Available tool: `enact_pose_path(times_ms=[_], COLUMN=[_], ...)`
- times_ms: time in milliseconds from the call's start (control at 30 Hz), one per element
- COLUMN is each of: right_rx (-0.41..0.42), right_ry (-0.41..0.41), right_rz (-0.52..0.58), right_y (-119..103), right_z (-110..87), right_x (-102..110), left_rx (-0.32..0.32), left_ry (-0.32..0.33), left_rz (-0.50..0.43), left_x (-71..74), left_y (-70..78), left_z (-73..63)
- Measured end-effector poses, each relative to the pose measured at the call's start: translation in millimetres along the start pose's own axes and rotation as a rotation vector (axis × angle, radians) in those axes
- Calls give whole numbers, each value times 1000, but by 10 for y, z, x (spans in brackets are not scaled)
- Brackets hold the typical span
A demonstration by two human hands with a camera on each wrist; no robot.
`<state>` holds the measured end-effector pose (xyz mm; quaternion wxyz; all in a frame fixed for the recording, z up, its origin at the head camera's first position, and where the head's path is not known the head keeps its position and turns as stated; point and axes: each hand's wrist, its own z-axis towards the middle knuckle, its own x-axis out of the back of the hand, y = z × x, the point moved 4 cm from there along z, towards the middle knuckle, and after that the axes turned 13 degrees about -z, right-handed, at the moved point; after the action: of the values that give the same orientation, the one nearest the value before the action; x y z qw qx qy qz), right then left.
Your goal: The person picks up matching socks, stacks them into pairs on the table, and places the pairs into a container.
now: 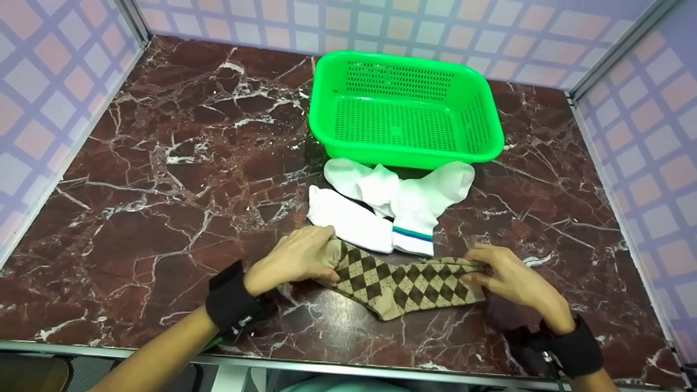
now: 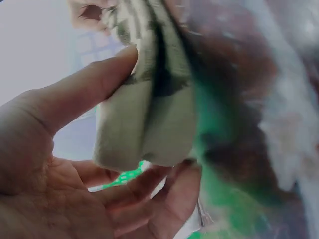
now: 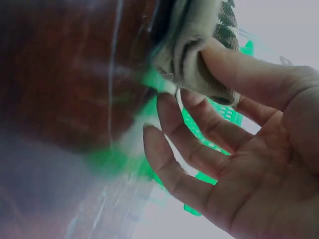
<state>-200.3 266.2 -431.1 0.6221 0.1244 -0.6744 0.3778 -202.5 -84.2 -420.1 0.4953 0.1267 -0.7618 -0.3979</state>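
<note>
A tan sock with dark brown diamonds (image 1: 430,286) lies stretched sideways near the table's front, bent at its middle. My left hand (image 1: 297,256) pinches its plain tan left end; the left wrist view shows the thumb pressed on the folded fabric (image 2: 144,124). At the other end my right hand (image 1: 509,275) grips the sock between thumb and fingers, and layered tan edges (image 3: 192,69) show in the right wrist view. Just beyond the diamond sock lie white socks: a flat plain one (image 1: 348,220) and one with green and blue stripes (image 1: 416,218).
Behind the socks stands a green plastic basket (image 1: 408,155) with perforated walls and nothing in it. Another white sock part (image 1: 348,174) lies against its front. Patterned panels (image 1: 261,24) enclose the dark red marbled table (image 1: 179,179) at the back and sides.
</note>
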Motion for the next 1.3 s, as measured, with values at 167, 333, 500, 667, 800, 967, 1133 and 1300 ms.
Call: enact_pose_path(times_ms=[167,333,500,667,800,967,1133,1300], right_rx=[-167,-275,-323,-416,-501,-547,-600,-568], right_ry=[39,214,331,383,430,449,363,314], right_rz=[116,171,215,193,302,474,527,233], right_y=[63,148,220,302,397,558,750,952], right_z=[-23,119,396,714,976,1313,1574,1800], right_x=[180,446,754,1153,1381,1519,1444,1284], left_rx=[-67,-173,-248,-230,-283,-271,-146,-5], left_ry=[-60,-8,70,182,307,407,472,492], left_rz=[-167,-287,-358,-454,-496,-550,-514,-381], left_x=[183,425,774,1212,1530,1776,1821,1759], left_y=[45,125,257,380,496,533,393,224], left_z=[-1,147,363,639,865,1139,1433,1758])
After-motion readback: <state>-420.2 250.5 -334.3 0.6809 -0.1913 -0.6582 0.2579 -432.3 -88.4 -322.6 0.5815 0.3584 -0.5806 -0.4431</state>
